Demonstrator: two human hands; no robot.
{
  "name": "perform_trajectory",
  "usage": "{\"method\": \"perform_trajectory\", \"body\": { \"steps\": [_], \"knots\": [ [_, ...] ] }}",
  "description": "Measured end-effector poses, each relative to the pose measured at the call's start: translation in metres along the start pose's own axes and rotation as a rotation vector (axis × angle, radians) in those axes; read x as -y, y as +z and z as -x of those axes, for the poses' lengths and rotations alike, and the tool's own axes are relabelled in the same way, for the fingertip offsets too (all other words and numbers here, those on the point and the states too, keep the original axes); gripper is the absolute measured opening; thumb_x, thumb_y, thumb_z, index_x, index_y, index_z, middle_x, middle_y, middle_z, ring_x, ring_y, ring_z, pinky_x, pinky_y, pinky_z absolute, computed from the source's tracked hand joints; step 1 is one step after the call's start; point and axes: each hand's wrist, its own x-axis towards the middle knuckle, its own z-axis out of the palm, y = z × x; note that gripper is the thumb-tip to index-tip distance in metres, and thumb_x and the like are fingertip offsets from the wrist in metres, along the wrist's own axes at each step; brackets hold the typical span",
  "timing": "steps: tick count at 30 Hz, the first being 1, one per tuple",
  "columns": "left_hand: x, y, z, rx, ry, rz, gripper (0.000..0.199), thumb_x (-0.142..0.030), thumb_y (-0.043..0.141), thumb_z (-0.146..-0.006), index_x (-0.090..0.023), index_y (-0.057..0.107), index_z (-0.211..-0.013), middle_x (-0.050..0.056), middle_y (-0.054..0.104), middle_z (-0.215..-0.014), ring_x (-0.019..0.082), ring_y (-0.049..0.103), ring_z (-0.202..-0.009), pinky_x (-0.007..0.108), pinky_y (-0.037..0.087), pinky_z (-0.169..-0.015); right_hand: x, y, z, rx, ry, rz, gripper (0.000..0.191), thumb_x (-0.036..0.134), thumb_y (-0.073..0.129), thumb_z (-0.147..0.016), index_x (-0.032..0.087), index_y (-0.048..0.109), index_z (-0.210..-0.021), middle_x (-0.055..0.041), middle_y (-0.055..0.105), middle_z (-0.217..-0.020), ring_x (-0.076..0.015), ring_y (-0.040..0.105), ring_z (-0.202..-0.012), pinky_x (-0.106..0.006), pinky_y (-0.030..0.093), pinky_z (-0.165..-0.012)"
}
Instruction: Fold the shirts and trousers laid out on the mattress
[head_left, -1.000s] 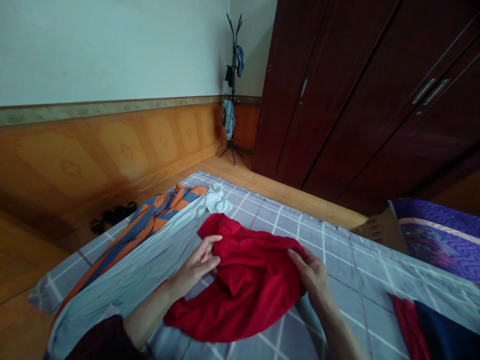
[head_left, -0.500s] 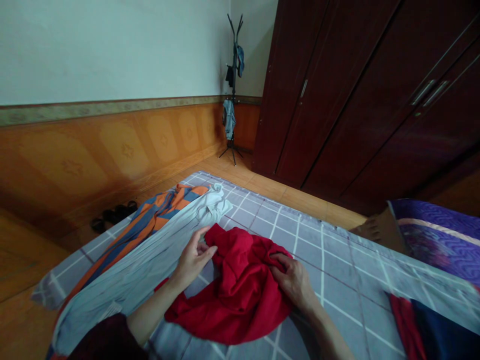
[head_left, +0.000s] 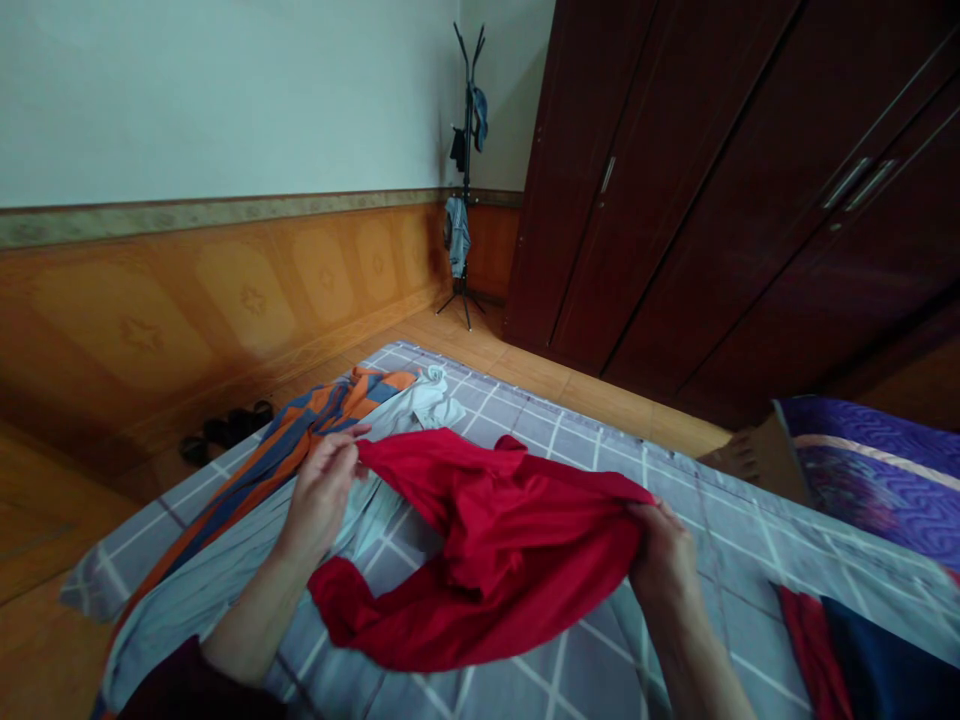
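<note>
A crumpled red garment (head_left: 495, 540) is stretched sideways between my two hands, over a grey checked bed cover (head_left: 577, 660). Its exact kind does not show in these folds. My left hand (head_left: 326, 490) pinches the upper left corner. My right hand (head_left: 664, 555) is closed round the right edge, with the fingertips partly hidden by cloth. A loose red end curls on the cover near my left forearm. Just left of the red cloth lies a pale blue garment (head_left: 247, 560), and beyond it an orange and blue garment (head_left: 300, 420).
Folded red and navy clothes (head_left: 877, 650) lie at the lower right. A purple quilted item (head_left: 877, 470) stands past the bed's right edge, next to a bare foot (head_left: 735, 457). A coat stand (head_left: 466, 180), a dark wardrobe (head_left: 637, 200) and dark sandals (head_left: 225, 430) are beyond the bed.
My hands have moved apart, the left one leftward and the right one rightward. My left hand has taken hold of the red garment's corner, and the cloth is now spread wider.
</note>
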Motion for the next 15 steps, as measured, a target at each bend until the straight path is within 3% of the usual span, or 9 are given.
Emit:
{"method": "perform_trajectory", "body": {
  "steps": [3, 6, 8, 11, 13, 15],
  "knots": [
    [-0.014, -0.015, -0.009, -0.093, 0.0, 0.202, 0.024, -0.032, 0.072, -0.071, -0.021, 0.054, -0.083, -0.003, 0.06, -0.073, 0.01, 0.054, -0.061, 0.02, 0.045, -0.057, 0.008, -0.012, -0.013, -0.006, 0.007, -0.122, 0.017, 0.016, 0.06, -0.053, 0.023, 0.063, -0.068, 0.0023, 0.067, -0.069, -0.0202, 0.062, -0.068, -0.039, 0.052, -0.076],
    [-0.018, -0.026, -0.012, -0.149, 0.046, 0.15, 0.024, -0.032, 0.073, -0.068, -0.021, 0.056, -0.081, -0.006, 0.056, -0.061, 0.009, 0.05, -0.053, 0.018, 0.042, -0.052, 0.012, -0.017, -0.019, -0.015, 0.024, -0.185, 0.024, 0.016, 0.055, -0.052, 0.021, 0.066, -0.072, -0.0032, 0.07, -0.081, -0.0241, 0.064, -0.086, -0.042, 0.048, -0.09],
    [-0.017, -0.03, -0.011, -0.054, 0.027, -0.082, 0.02, -0.033, 0.07, -0.07, -0.019, 0.058, -0.076, -0.005, 0.056, -0.062, 0.01, 0.05, -0.054, 0.018, 0.04, -0.051, 0.011, -0.018, -0.019, 0.016, 0.085, -0.168, 0.025, 0.019, 0.057, -0.053, 0.018, 0.067, -0.075, -0.0073, 0.07, -0.085, -0.026, 0.064, -0.088, -0.042, 0.049, -0.087],
    [-0.008, -0.028, -0.006, 0.282, -0.085, -0.55, 0.019, -0.036, 0.064, -0.075, -0.017, 0.063, -0.071, -0.002, 0.059, -0.062, 0.013, 0.055, -0.059, 0.02, 0.041, -0.055, 0.007, -0.02, -0.018, -0.136, 0.073, 0.034, 0.027, 0.029, 0.066, -0.056, 0.017, 0.067, -0.081, -0.0046, 0.067, -0.076, -0.0232, 0.063, -0.074, -0.039, 0.051, -0.074],
    [0.001, -0.022, -0.001, 0.399, -0.08, -0.806, 0.022, -0.04, 0.061, -0.077, -0.018, 0.067, -0.075, 0.0, 0.064, -0.066, 0.017, 0.059, -0.064, 0.024, 0.043, -0.06, 0.004, -0.021, -0.016, -0.262, -0.114, 0.278, 0.035, 0.038, 0.069, -0.06, 0.018, 0.066, -0.089, -0.0017, 0.065, -0.074, -0.0207, 0.06, -0.07, -0.037, 0.05, -0.073],
    [0.012, -0.013, 0.005, 0.39, 0.01, -1.003, 0.027, -0.043, 0.061, -0.077, -0.02, 0.067, -0.09, 0.002, 0.068, -0.081, 0.021, 0.063, -0.077, 0.028, 0.046, -0.071, 0.001, -0.02, -0.014, -0.245, -0.379, 0.558, 0.045, 0.044, 0.067, -0.066, 0.018, 0.065, -0.103, -0.005, 0.066, -0.089, -0.0233, 0.06, -0.083, -0.04, 0.046, -0.083]
  ]
}}
